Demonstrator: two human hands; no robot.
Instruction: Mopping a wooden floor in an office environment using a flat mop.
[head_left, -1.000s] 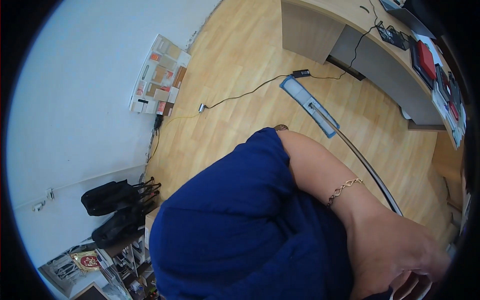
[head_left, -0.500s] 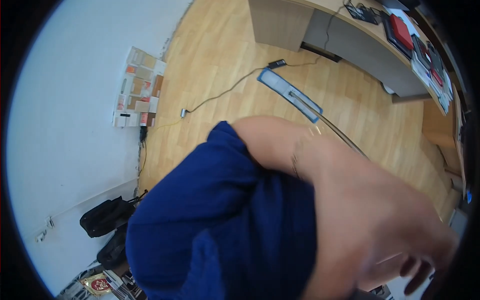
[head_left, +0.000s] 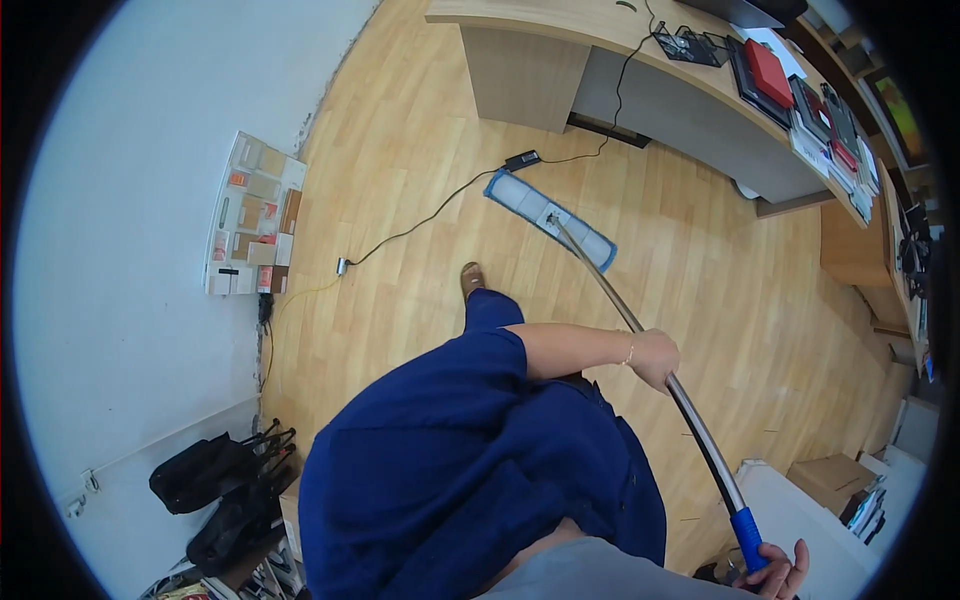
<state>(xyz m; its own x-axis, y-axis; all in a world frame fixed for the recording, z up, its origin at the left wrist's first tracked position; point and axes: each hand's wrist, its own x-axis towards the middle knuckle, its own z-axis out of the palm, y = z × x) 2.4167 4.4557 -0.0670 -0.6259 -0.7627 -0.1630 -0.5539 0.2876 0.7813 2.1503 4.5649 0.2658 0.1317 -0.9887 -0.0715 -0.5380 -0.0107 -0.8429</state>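
A flat mop [head_left: 520, 205] with a blue-edged, pale head lies on the wooden floor ahead of me. Its metal pole slants down to the lower right and ends in a blue grip [head_left: 746, 538]. My left hand [head_left: 655, 358], with a thin bracelet at the wrist, is wrapped around the pole's middle. At the lower right my right hand [head_left: 780, 573] is at the end of the blue grip, fingers partly curled and some raised. The lower picture edge cuts off part of it. My navy sleeve and clothing fill the lower middle.
A black cable with a power adapter [head_left: 521, 160] crosses the floor beside the mop head. A desk [head_left: 530, 85] stands ahead right. Boxes on a white board [head_left: 250, 215] lean along the left wall. Black bags [head_left: 205, 470] lie lower left; a cardboard box [head_left: 830, 482] is lower right.
A large blurred forearm and hand close to the camera have left the foreground. My right hand now shows at the blue grip, and more of the pole and my left hand is visible.
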